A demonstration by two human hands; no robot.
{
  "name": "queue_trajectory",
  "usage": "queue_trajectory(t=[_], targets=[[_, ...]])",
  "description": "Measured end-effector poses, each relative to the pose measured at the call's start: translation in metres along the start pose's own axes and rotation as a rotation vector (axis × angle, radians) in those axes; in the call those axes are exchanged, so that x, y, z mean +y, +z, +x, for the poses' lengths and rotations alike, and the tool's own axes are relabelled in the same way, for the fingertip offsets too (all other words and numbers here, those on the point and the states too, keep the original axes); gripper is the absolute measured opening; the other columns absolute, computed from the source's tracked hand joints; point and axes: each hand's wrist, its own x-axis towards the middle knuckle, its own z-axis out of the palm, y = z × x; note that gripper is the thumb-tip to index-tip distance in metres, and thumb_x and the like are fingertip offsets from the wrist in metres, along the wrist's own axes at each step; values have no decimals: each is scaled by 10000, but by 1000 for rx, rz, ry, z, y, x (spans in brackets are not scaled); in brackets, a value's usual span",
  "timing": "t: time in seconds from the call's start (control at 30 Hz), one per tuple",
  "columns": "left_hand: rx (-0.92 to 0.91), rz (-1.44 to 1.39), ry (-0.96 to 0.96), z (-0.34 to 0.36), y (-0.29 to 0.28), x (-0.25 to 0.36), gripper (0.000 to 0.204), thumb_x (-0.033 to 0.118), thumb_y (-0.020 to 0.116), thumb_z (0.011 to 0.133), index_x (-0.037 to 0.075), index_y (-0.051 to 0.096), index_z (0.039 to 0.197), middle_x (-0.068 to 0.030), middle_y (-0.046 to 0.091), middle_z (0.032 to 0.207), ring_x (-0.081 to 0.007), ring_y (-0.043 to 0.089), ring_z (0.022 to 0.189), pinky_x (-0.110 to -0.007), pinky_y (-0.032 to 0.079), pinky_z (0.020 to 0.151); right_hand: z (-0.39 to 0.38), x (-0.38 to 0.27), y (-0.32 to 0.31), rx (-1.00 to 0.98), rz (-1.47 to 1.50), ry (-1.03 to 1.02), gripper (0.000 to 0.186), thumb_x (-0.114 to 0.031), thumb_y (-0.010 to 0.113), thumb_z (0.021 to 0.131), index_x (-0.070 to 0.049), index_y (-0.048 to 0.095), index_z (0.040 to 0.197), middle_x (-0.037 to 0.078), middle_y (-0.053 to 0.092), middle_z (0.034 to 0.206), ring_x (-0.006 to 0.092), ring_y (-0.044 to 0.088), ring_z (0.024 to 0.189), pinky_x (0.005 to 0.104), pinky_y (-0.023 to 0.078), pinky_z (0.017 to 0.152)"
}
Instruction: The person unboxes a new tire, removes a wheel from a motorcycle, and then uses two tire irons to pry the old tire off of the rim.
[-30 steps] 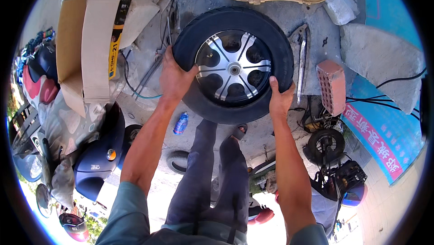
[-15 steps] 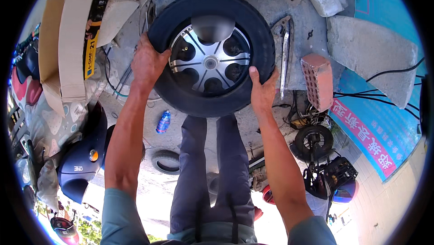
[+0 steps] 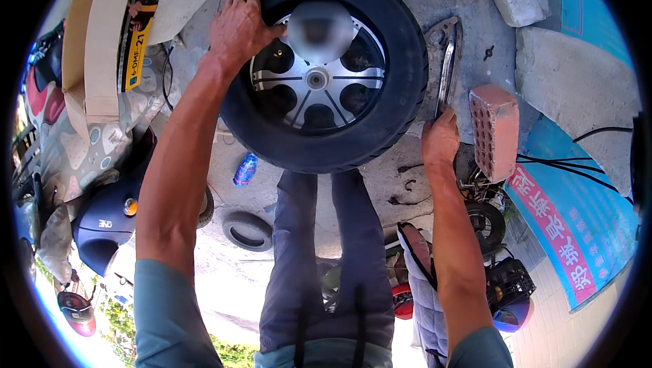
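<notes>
Your left hand (image 3: 238, 25) lies on the far left part of the tyre (image 3: 407, 62), with its fingers (image 3: 268, 28) bent over the black rubber and onto the silver wheel (image 3: 316, 83), so it holds the wheel there. Your right hand (image 3: 440, 140) is just beside the near right edge of the tyre, with its fingers curled near the long metal tool (image 3: 445, 69); I cannot tell whether they grip it. The wheel is in front of you above your legs, and a red brick (image 3: 494, 130) lies on the ground at the right, near your right hand.
</notes>
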Motion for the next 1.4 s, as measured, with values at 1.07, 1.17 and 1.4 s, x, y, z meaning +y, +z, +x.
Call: queue_trajectory(t=[1.07, 1.17, 1.4], targets=[[165, -12, 252, 22, 15, 18, 885, 476, 875, 740, 180, 503, 1487, -236, 568, 1358, -378, 540, 1303, -464, 433, 1110, -5, 4, 11, 27, 94, 13, 296, -158, 676, 891, 4, 562, 1111, 205, 643, 1004, 424, 643, 912, 526, 514, 786], [75, 12, 278, 24, 6, 38, 1010, 472, 860, 743, 111, 373, 1551, -193, 496, 1483, -351, 478, 1369, -445, 386, 1137, -12, -2, -6, 80, 372, 156, 247, -136, 662, 926, 0, 565, 1108, 147, 637, 893, 312, 633, 790, 445, 512, 722], [182, -8, 335, 12, 6, 38, 901, 407, 863, 715, 47, 496, 1455, -148, 593, 1296, -336, 535, 1227, -450, 417, 1054, -39, -54, -123, 6, 861, 254, 232, -185, 591, 1060, -40, 602, 1240, -6, 597, 784, 55, 535, 675, 246, 428, 583]])
